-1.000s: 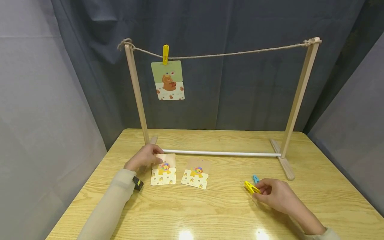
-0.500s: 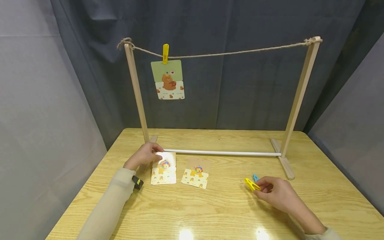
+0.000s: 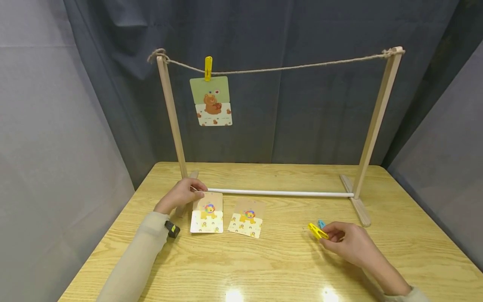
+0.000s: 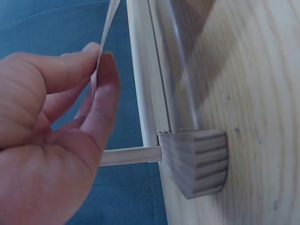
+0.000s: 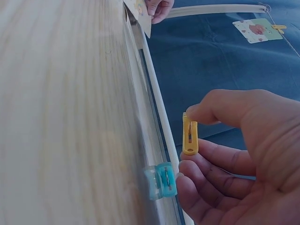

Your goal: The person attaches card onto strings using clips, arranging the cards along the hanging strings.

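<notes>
At the left, my left hand (image 3: 183,195) pinches the upper left corner of a lion card (image 3: 206,218). In the left wrist view the card (image 4: 108,23) shows edge-on between thumb and fingers. A second lion card (image 3: 247,219) lies on the table just right of it. My right hand (image 3: 349,243) holds a yellow clothespin (image 3: 318,231) between thumb and fingers, seen closer as the yellow clothespin (image 5: 190,135) in the right wrist view. Behind those fingers lies a blue clothespin (image 3: 321,224), partly covered in the head view. A bear card (image 3: 212,100) hangs from the string.
Twine (image 3: 286,68) runs between two wooden posts, the left post (image 3: 174,121) and the right post (image 3: 379,113). Another yellow clothespin (image 3: 208,68) grips the bear card there. A white rod (image 3: 279,193) joins the feet above the wooden table (image 3: 279,268). Dark curtain stands behind.
The card in my left hand has shifted slightly right, its tilt changing as glare came and went. My right hand has lifted the yellow clothespin slightly.
</notes>
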The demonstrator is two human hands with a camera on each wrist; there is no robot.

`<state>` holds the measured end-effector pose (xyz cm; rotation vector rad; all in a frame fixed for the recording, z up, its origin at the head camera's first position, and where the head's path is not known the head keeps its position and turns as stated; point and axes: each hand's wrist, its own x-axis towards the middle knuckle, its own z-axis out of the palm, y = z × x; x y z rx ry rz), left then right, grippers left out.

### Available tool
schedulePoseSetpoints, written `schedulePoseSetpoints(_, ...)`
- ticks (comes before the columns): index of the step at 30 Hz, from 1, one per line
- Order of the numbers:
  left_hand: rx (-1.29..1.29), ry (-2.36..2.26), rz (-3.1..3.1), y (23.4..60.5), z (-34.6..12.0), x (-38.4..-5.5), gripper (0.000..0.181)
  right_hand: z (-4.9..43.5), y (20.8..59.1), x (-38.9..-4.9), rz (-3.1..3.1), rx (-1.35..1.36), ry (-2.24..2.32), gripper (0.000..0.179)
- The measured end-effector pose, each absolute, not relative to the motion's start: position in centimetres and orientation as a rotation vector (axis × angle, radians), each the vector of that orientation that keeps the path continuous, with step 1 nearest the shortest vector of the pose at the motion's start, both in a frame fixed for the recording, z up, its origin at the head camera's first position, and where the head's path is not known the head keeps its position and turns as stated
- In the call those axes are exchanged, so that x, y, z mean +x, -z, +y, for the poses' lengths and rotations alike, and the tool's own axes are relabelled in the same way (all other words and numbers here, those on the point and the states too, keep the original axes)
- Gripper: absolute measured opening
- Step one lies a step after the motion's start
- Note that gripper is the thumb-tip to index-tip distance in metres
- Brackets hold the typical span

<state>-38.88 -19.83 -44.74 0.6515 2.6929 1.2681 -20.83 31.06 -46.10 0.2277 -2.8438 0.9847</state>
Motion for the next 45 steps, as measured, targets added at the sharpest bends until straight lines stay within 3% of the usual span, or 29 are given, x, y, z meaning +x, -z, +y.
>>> schedulePoseSetpoints(32, 0.615, -1.362, 2.686, 43.6, -19.9, -38.7, 0.025, 31.3, 45.7, -20.9, -2.812, 0.213, -1.017, 0.03)
schedulePoseSetpoints(45, 0.589, -1.375, 2.716, 42.8, -19.5, -38.5, 0.019, 31.2, 45.2, -20.7, -2.831, 0.194, -1.021, 0.031)
